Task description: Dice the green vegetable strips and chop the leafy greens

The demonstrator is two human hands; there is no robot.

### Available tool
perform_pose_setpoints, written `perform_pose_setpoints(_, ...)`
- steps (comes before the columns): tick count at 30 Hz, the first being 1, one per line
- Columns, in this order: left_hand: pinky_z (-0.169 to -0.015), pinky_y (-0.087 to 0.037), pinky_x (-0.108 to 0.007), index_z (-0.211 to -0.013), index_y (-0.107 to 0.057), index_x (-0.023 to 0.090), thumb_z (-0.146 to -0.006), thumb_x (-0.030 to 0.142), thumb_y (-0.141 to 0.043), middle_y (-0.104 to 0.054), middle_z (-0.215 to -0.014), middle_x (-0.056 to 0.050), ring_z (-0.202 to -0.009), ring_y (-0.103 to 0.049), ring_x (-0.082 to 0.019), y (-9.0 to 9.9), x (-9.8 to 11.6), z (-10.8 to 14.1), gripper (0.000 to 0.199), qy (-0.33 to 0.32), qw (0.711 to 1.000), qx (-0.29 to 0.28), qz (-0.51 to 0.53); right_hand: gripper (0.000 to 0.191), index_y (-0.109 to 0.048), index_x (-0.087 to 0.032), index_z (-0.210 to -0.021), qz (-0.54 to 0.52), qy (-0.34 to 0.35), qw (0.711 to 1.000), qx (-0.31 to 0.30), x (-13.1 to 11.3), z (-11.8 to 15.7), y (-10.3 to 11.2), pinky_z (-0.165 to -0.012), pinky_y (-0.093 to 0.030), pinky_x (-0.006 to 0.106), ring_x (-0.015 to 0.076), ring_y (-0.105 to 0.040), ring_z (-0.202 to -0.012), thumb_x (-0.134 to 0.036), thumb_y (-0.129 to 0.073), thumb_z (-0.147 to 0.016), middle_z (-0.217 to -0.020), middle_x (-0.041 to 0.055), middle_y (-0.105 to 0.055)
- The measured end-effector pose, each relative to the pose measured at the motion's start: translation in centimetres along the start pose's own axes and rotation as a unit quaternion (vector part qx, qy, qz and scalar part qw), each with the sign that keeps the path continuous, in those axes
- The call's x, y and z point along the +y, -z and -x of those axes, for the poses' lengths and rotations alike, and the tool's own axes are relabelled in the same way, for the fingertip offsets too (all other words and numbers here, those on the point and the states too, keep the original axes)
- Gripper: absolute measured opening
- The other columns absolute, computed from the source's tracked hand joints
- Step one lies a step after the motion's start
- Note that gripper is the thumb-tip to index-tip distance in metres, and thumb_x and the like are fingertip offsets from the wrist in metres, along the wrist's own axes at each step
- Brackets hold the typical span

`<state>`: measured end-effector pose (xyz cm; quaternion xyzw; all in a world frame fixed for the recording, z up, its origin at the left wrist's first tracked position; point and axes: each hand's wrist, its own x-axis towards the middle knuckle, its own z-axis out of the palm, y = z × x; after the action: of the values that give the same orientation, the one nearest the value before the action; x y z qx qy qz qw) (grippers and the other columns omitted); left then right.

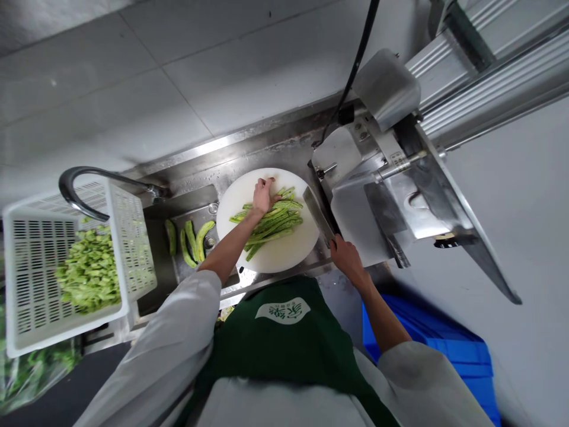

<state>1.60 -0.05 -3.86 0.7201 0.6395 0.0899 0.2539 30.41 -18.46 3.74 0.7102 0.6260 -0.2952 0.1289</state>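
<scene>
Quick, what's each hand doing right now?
Left hand: on the green strips; can't tell if it grips.
Right hand: closed, holding the knife.

Free room: a bare strip of counter (249,154) behind the round cutting board (278,261), and the board's own bare front part. Obstacles: at right, the metal slicing machine (355,207), its parts standing just beside the board; at left, the curved faucet (84,170), arching over the white basket (66,329), whose walls rise beside the sink (160,273).
</scene>
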Motion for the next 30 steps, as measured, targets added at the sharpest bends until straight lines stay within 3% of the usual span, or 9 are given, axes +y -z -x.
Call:
perform_pose_setpoints(2,-0.106,-0.044,-0.045,-0.124,-0.069,0.023,-0.095,0.038,-0.064,-0.057,-0.126,-0.011,-0.121,-0.051,-0.028,0.1,0.2,1.4,0.033,-0.032,0.999,0.029,-0.033,0.031,-0.057,-0.017,-0.116,0.02,0.006,1.0,0.001,0.3,-0.4,0.6,-0.075,-0.038,0.032,0.0289,-0.069,-0.092,-0.035,-0.032,-0.108,-0.098,0.0148,-0.071)
perform_pose_setpoints(6,-0.102,-0.043,-0.049,-0.106,-0.078,0.023,-0.097,0.035,-0.059,-0.057,-0.119,-0.012,-0.12,-0.047,-0.032,-0.4,0.9,2.7,0.024,-0.036,0.998,0.018,-0.056,0.034,-0.055,-0.017,-0.117,0.054,0.026,0.998,0.007,0.4,-1.5,1.9,-0.076,-0.039,0.033,0.0301,-0.07,-0.091,-0.036,-0.03,-0.108,-0.097,0.016,-0.072)
perform_pose_setpoints(11,-0.099,-0.047,-0.044,-0.101,-0.079,0.022,-0.093,0.027,-0.063,-0.06,-0.115,-0.011,-0.113,-0.051,-0.029,-1.8,0.9,1.3,0.019,-0.047,0.999,0.024,-0.012,0.033,-0.054,-0.016,-0.117,0.087,0.056,0.995,-0.004,0.1,-2.4,3.2,-0.077,-0.039,0.032,0.0287,-0.07,-0.091,-0.036,-0.029,-0.108,-0.098,0.0152,-0.073)
perform_pose_setpoints(18,-0.098,-0.05,-0.042,-0.091,-0.078,0.024,-0.088,0.028,-0.068,-0.061,-0.11,-0.009,-0.106,-0.055,-0.025,-3.7,1.0,-0.7,0.012,-0.028,0.993,0.094,0.066,0.037,-0.055,-0.016,-0.119,0.103,0.064,0.993,-0.01,0.1,-3.0,3.2,-0.078,-0.04,0.032,0.0279,-0.07,-0.094,-0.036,-0.026,-0.109,-0.101,0.0155,-0.073)
perform_pose_setpoints(30,-0.096,-0.048,-0.043,-0.09,-0.076,0.021,-0.086,0.025,-0.07,-0.061,-0.109,-0.01,-0.105,-0.056,-0.026,-3.4,1.7,-0.6,0.009,-0.024,0.991,0.104,0.075,0.035,-0.058,-0.015,-0.12,0.13,0.116,0.985,0.006,0.4,-6.0,4.5,-0.077,-0.041,0.031,0.0273,-0.069,-0.094,-0.035,-0.031,-0.107,-0.103,0.0155,-0.073)
